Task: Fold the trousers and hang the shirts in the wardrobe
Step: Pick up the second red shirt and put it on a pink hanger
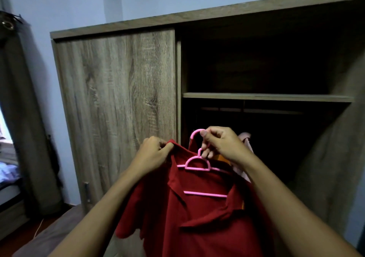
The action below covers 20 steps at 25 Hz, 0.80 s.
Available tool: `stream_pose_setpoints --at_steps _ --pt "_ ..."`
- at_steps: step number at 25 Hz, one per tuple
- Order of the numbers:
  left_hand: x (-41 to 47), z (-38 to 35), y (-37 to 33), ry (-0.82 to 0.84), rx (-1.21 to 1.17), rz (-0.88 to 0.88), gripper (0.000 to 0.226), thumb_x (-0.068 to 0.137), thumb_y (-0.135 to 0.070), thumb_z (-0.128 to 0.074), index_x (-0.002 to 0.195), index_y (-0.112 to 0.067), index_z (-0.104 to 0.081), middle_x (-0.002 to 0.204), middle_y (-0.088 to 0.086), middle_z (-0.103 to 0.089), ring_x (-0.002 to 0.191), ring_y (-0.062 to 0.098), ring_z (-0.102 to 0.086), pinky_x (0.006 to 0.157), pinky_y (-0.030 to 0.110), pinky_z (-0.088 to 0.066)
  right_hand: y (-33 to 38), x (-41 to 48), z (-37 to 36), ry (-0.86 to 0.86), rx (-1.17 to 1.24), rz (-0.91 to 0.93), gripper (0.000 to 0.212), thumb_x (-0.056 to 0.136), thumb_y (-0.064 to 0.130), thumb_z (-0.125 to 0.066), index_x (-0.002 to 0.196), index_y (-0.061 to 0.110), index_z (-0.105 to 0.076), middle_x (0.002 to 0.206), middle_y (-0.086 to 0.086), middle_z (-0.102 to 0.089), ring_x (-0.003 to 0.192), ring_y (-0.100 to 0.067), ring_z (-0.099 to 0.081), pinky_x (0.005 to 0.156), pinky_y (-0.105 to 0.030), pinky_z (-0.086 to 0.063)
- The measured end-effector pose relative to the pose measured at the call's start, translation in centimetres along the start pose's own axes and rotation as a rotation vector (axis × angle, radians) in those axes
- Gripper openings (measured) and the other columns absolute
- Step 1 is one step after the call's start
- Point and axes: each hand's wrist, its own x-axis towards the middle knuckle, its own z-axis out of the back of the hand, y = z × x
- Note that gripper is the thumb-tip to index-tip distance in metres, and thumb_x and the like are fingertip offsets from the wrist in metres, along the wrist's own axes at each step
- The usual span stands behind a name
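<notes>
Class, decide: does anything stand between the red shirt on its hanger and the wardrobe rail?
Nothing visible does. The red shirt, on the pink hanger, faces the open side of the wardrobe; the rail runs above it, under the shelf.

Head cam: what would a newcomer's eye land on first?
The red shirt at bottom centre stands out, with a pink hanger in its neck. The right hand grips the hanger's hook and the left hand pinches the shirt's shoulder. Behind them the wardrobe stands open and dark on the right, its rail just under a shelf.
</notes>
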Motion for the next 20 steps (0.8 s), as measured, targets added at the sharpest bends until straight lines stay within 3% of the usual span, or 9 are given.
stream_pose_setpoints --at_steps 3,5,7,10,12,13,15,18,20 --pt "-0.3 0.5 0.3 0.013 -0.046 0.022 0.048 0.09 -0.032 -0.054 0.052 -0.002 -0.061 0.044 0.007 -0.06 0.039 0.005 -0.046 0.047 0.026 -0.037 0.3 0.3 0.7 -0.145 0.036 0.088 0.029 0.1 0.022 -0.054 0.085 -0.002 -0.063 0.065 -0.012 -0.063 0.047 -0.018 -0.063 0.042 -0.021 -0.047" --pt "-0.4 1.1 0.1 0.04 -0.036 0.005 0.051 0.091 -0.027 -0.058 0.048 0.0 -0.053 0.04 0.01 -0.049 0.038 0.005 -0.038 0.045 0.026 -0.032 0.8 0.5 0.8 -0.143 0.026 0.124 0.026 0.1 0.022 -0.054 0.085 0.004 -0.066 0.065 -0.013 -0.063 0.05 -0.021 -0.065 0.045 -0.022 -0.05" --pt "-0.8 1.4 -0.4 0.038 0.003 -0.098 0.055 0.089 -0.039 -0.059 0.048 -0.006 -0.044 0.044 0.004 -0.038 0.041 0.006 -0.032 0.047 0.028 -0.029 0.8 0.4 0.3 -0.107 0.032 0.143 0.026 0.099 0.024 -0.054 0.085 0.006 -0.067 0.067 -0.015 -0.063 0.055 -0.026 -0.067 0.049 -0.026 -0.053" --pt "-1.2 0.7 -0.6 -0.082 0.204 -0.289 0.053 0.079 -0.076 -0.046 0.075 -0.025 -0.055 0.074 -0.007 -0.057 0.071 0.009 -0.052 0.065 0.031 -0.042 1.4 -0.1 -0.2 -0.096 0.065 0.199 0.031 0.099 0.024 -0.055 0.094 -0.005 -0.064 0.069 -0.017 -0.062 0.058 -0.031 -0.067 0.053 -0.029 -0.055" --pt "-1.0 0.1 -0.2 0.023 0.332 -0.288 0.077 0.072 -0.093 -0.028 0.093 -0.025 -0.059 0.091 -0.004 -0.062 0.087 0.016 -0.059 0.072 0.035 -0.046 1.8 -0.7 -0.2 -0.079 0.091 0.227 0.031 0.099 0.022 -0.054 0.094 -0.008 -0.062 0.07 -0.02 -0.062 0.058 -0.031 -0.067 0.052 -0.027 -0.056" --pt "-1.0 -0.4 0.1 0.074 0.34 -0.272 0.08 0.07 -0.096 -0.021 0.088 -0.027 -0.06 0.087 -0.002 -0.064 0.084 0.021 -0.062 0.067 0.036 -0.044 2.0 -0.9 -0.2 -0.072 0.098 0.225 0.03 0.099 0.02 -0.054 0.094 -0.009 -0.061 0.072 -0.023 -0.062 0.059 -0.03 -0.067 0.051 -0.027 -0.055" --pt "-0.9 -1.3 0.8 0.08 0.294 -0.272 0.066 0.073 -0.092 -0.021 0.07 -0.033 -0.05 0.073 -0.003 -0.063 0.074 0.026 -0.063 0.058 0.035 -0.035 2.0 -1.3 0.2 -0.069 0.066 0.202 0.026 0.099 0.02 -0.054 0.101 -0.005 -0.062 0.084 -0.025 -0.067 0.065 -0.029 -0.069 0.051 -0.028 -0.055" --pt "-0.6 -2.0 1.4 -0.012 0.235 -0.287 0.066 0.078 -0.089 -0.023 0.077 -0.031 -0.054 0.074 -0.003 -0.066 0.074 0.025 -0.064 0.059 0.036 -0.041 0.2 -2.1 3.9 -0.093 -0.257 0.125 0.036 0.09 0.037 -0.065 0.12 0.018 -0.063 0.104 0.001 -0.073 0.087 -0.018 -0.073 0.073 -0.032 -0.059" --pt "0.0 -2.4 2.2 -0.039 0.221 -0.262 0.079 0.078 -0.089 -0.02 0.087 -0.024 -0.062 0.077 -0.002 -0.068 0.077 0.024 -0.065 0.063 0.04 -0.047 -1.5 -3.3 7.5 0.057 -0.604 -0.045 0.05 0.076 0.056 -0.071 0.118 0.029 -0.066 0.106 0.014 -0.071 0.097 -0.005 -0.068 0.092 -0.029 -0.054"
